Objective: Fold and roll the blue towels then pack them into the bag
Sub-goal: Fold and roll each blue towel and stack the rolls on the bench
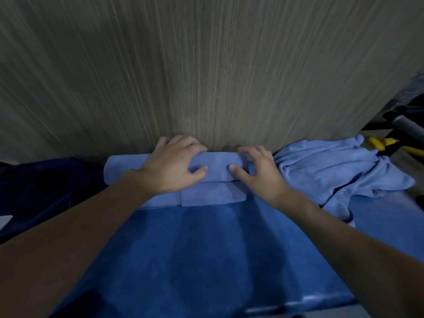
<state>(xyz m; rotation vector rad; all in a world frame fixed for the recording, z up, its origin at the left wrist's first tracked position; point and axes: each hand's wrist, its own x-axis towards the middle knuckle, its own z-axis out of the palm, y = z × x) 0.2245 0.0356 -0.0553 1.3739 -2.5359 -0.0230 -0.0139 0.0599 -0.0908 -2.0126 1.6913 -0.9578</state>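
so, both hands on the roll (215,165)
left hand (171,167) and right hand (258,174) fingers curl over it, at the blue surface's (206,249) far edge; loose towels (332,171) just right.

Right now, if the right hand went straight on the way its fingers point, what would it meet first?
The right hand already lies on the rolled blue towel. Its fingers point forward, away from the person. Past the roll, it would probably meet the wood-grain panel first, although depth there is unclear.
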